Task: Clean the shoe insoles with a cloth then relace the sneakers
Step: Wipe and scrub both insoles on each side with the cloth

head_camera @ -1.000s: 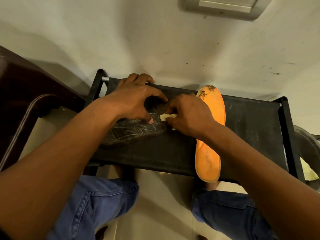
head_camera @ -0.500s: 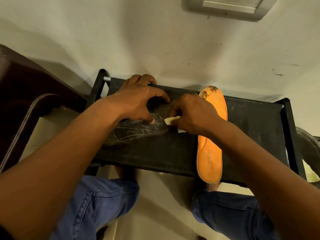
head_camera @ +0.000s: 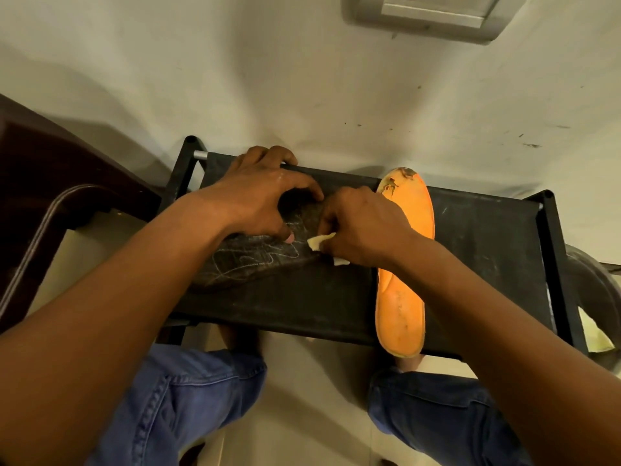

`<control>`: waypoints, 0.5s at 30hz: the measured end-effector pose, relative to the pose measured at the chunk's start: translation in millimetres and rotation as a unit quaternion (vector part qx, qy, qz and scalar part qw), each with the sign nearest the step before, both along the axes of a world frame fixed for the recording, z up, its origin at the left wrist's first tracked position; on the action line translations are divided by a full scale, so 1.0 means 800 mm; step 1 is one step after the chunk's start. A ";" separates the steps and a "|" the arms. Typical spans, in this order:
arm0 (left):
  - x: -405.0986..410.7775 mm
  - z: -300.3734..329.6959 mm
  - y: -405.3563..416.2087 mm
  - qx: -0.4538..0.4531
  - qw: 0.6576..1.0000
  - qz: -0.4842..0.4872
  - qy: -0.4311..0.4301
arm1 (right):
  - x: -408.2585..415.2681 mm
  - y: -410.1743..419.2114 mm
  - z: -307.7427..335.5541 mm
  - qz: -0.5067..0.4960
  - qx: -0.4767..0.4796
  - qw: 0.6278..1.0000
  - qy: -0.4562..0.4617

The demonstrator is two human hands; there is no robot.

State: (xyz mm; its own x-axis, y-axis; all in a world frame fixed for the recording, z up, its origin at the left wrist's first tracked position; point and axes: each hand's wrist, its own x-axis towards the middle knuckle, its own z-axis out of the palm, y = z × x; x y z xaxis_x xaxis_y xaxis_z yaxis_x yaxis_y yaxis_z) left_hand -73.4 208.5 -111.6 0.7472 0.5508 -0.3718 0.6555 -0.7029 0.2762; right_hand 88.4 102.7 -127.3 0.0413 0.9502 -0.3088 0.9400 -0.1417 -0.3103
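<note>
left hand (head_camera: 258,200): fingers curled over the dark insole (head_camera: 248,260), pinning it flat on the black rack (head_camera: 487,250)
right hand (head_camera: 363,230): pinching a pale cloth (head_camera: 321,242) against that insole
orange insole (head_camera: 403,280): just right, lying on the rack

A black rack (head_camera: 477,250) is standing against a pale, scuffed wall (head_camera: 302,79) — a grey fixture (head_camera: 430,15) is showing at the top, and dark wooden furniture (head_camera: 50,183) is sitting at left.
</note>
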 end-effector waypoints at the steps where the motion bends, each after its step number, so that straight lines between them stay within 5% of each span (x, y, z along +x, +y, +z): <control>1: 0.000 0.000 0.000 0.001 1.000 0.000 0.001 | -0.002 -0.001 0.000 0.002 0.013 1.000 -0.021; 6: -0.001 -0.004 0.001 -0.003 1.000 -0.001 -0.006 | 0.016 -0.001 0.006 -0.105 0.085 0.987 -0.087; 10: 0.000 -0.005 0.000 -0.006 1.000 -0.004 -0.005 | 0.041 0.004 0.001 -0.170 0.093 0.980 -0.043; 15: 0.000 -0.006 -0.001 0.000 1.000 -0.001 -0.008 | 0.018 -0.001 0.003 -0.034 -0.023 0.996 0.078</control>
State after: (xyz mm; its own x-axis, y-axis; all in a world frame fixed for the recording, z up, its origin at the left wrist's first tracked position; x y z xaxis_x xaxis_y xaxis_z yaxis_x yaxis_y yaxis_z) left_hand -73.6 207.6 -116.4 0.7540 0.5498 -0.3595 0.6499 -0.7042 0.2861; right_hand 102.4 102.0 -125.2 0.0529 0.9317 -0.3593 0.8688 -0.2203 -0.4434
